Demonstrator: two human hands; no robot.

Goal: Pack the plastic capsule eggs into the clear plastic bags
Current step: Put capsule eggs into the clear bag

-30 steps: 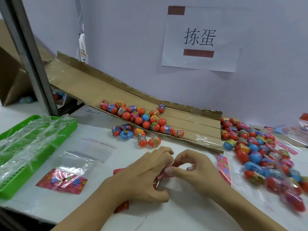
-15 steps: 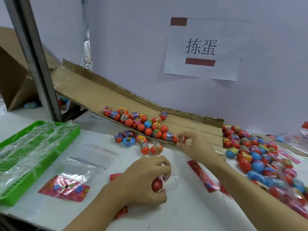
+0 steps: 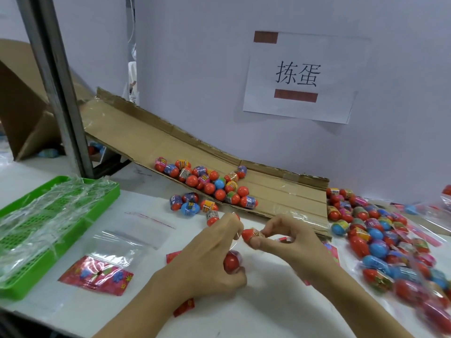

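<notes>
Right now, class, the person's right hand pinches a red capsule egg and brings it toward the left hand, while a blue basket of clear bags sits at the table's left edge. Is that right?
One detail is wrong: the basket is green, not blue, as the head view shows. The rest holds: the right hand pinches a red capsule egg near the left hand, and the basket holds clear bags.

- Bare table lies open at six o'clock, below both hands.
- Loose eggs and the cardboard ramp block twelve o'clock.
- Bagged eggs crowd three o'clock.
- Green tray walls off nine o'clock.
</notes>
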